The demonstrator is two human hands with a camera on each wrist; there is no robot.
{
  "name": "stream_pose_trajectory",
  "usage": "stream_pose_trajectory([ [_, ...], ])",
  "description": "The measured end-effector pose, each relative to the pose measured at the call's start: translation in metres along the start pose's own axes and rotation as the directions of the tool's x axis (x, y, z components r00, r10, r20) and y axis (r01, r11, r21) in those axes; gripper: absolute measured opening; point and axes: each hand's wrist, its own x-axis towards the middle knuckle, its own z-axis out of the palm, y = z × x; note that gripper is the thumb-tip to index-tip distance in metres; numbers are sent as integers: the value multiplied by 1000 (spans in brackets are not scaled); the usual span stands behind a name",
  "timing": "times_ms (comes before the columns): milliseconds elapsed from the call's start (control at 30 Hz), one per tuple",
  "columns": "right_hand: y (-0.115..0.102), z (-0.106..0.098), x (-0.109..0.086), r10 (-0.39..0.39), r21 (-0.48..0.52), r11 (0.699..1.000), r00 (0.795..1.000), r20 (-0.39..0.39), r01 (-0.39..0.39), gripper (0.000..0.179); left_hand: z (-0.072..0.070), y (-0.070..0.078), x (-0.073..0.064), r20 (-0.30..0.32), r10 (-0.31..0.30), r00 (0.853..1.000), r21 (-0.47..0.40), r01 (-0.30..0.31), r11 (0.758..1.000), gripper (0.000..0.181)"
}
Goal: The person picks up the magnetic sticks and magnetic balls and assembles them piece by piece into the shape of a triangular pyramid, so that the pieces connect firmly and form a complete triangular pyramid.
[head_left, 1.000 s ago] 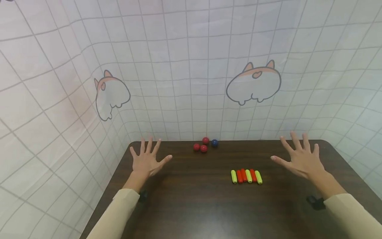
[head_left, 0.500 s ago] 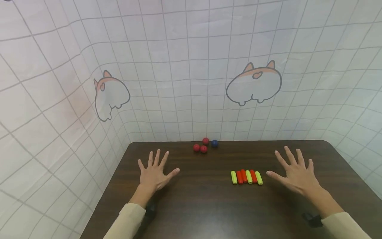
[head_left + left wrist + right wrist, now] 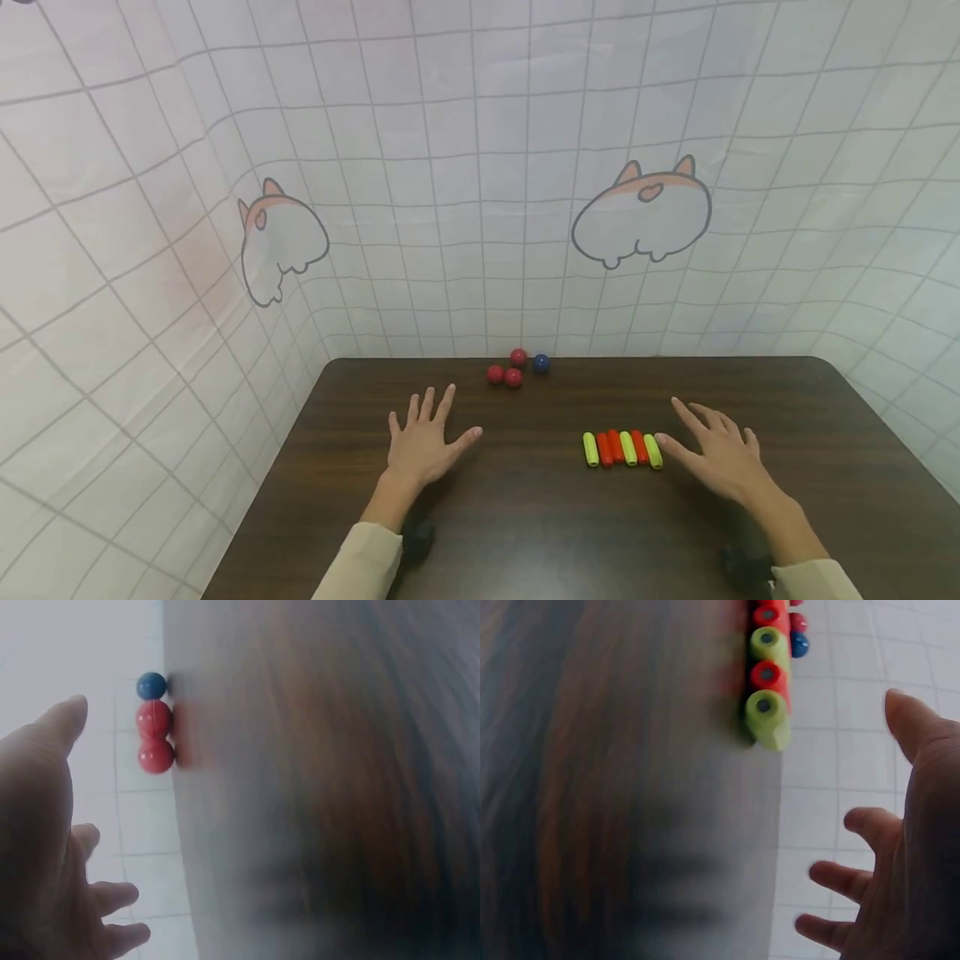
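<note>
Two bare hands, a person's, fingers spread wide, neither holding anything, both raised over a dark wooden table (image 3: pixel 525 500). Item: left hand (image 3: pixel 418 448), palm down, thumb pointing inward toward the other hand. Item: right hand (image 3: pixel 723 462), fingers slightly bent, thumb likewise turned inward. Item: six short tubes (image 3: pixel 627 448), three yellow-green and three red, laid side by side in a row between the hands, much nearer the right; counted from the left hand's side, yellow-green, red, red, yellow-green, red, yellow-green. From where I stand the right thumb's tip looks just beside the last tube; the right wrist view shows them apart, and dark holes in the tube ends. Item: three red balls (image 3: pixel 513 377), clustered beyond the fingertips of the left hand and somewhat inward. Item: one blue ball (image 3: pixel 542 363), just beside that cluster, on the side toward the right hand. Item: pale sleeves (image 3: pixel 363 560), one behind each hand, with a black device (image 3: pixel 417 542) under each wrist. Item: white gridded cloth (image 3: pixel 450 167), printed with plump animal figures (image 3: pixel 642 217), hanging beyond both hands.
</note>
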Motion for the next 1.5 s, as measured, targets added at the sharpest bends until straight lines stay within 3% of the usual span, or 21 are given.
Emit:
stream_pose_trajectory([
  [300, 1, 2, 9, -45, 89, 995, 999, 9, 45, 72, 7, 13, 18, -68, 33, 997, -198, -46, 979, 83],
  [600, -2, 6, 12, -93, 225, 971, 994, 52, 79, 62, 20, 21, 41, -80, -15, 997, -401, -18, 916, 72],
  [900, -1, 11, 16, -98, 297, 952, 993, 66, 74, 59, 26, 30, 66, -91, -40, 995, -437, -4, 900, 64],
  [1033, 0, 11, 15, -71, 276, 960, 995, 71, 49, 54, 26, 34, 75, -75, -46, 996, -441, 8, 897, 62],
  [1300, 7, 5, 12, -30, 225, 974, 999, 40, 20, 45, 30, 33, 93, -91, -52, 994, -393, 12, 920, 58],
  [1500, 13, 3, 10, -32, 221, 975, 999, 41, 22, 42, 31, 31, 102, -89, -38, 995, -397, -1, 918, 54],
])
